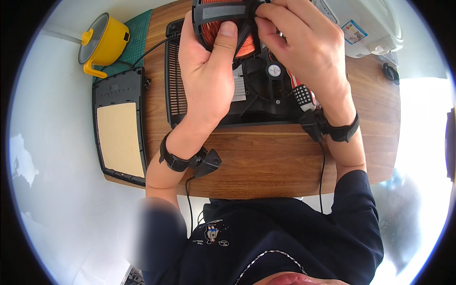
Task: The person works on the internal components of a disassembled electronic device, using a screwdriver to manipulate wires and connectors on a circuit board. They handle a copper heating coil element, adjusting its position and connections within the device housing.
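The coil (246, 49), copper-coloured wire in a black frame, is held up at the top edge of the view, above the housing (273, 111); its upper part is cut off by the edge. The left hand (207, 71) is clamped on the coil, the thumb lying across its front and the fingers mostly hidden behind. The right hand (308, 45) is at the coil's right edge, its fingers bent and the fingertips close to a black part there; I cannot tell whether they grip it.

Under the hands, the black housing lies open on the bench (251, 164), with slots along its left side, a pale metal block (239, 85) inside and a fan (274, 71) with a round white centre. A stars-and-stripes object (304, 96) is near the right wrist. Each wrist wears a black strap with a cabled device.

To the left of the housing, well apart from the hands, lies a black panel (119, 142) with a tan sheet. Beyond it a yellow pot (114, 40) stands on a green mat (138, 35). A white appliance (380, 33) stands at the upper right.
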Tool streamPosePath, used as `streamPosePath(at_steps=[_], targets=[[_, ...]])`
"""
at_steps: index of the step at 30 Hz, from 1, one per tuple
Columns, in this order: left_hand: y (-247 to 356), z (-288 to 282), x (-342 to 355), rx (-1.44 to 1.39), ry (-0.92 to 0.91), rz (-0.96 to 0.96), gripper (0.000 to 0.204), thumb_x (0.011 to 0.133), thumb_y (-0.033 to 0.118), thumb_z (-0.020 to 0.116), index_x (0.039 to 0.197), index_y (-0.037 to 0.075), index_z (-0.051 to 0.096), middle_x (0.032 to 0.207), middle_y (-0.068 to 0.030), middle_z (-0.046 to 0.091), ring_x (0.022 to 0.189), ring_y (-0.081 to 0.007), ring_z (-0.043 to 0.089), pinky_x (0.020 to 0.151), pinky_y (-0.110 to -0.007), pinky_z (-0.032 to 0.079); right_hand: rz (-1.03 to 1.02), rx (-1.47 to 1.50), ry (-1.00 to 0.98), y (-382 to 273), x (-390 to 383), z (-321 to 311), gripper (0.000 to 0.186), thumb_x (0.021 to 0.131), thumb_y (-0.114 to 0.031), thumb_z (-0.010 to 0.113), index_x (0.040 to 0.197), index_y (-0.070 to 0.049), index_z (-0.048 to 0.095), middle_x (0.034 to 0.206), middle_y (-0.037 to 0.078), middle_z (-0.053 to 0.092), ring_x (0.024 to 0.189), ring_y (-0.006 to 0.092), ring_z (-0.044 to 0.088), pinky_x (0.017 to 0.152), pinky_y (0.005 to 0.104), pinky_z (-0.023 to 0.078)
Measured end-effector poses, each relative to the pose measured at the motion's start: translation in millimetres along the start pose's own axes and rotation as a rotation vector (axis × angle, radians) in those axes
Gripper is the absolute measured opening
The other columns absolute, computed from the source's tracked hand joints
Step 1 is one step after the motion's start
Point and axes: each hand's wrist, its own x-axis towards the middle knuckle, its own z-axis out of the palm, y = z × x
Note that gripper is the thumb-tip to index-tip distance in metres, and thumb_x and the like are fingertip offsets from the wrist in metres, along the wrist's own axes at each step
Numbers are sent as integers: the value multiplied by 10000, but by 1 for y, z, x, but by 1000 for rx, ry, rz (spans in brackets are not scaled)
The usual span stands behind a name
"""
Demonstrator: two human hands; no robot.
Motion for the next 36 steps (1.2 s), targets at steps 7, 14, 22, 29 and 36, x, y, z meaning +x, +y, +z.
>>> streamPosePath(at_steps=[7,14,22,29,36], targets=[[-4,1,0,-9,-33,51,305,1065,53,576,1366,39,528,1271,-58,660,1145,-129,615,1054,-309,485,33,125,36,5,2,-3,102,784,-6,771,861,-11,705,835,79,616,687,248,656,597,341,560],[-1,14,-4,171,-15,145,239,1067,145,614,1254,4,567,1076,-14,665,956,-72,576,897,-242,481,193,139,58,-6,2,-4,106,757,1,769,837,-28,706,760,86,604,638,260,645,563,340,539],[-2,14,-7,336,-41,330,226,1067,155,612,1223,2,556,1045,-18,632,920,-68,556,867,-235,472,727,462,98,-29,2,1,63,828,3,756,867,28,713,723,71,699,623,99,676,589,241,541],[-4,16,-10,301,-25,351,277,1067,180,616,1254,-6,530,1085,-42,628,950,-89,585,887,-244,490,968,749,44,-37,8,-9,89,909,-14,731,933,71,721,769,35,726,678,61,666,615,210,536],[12,9,-2,42,25,120,273,1077,104,560,1340,31,538,1246,-59,658,1121,-148,626,1005,-328,511,729,616,-196,-30,24,-42,150,884,-20,764,1008,57,729,822,70,720,698,72,666,621,221,534]])
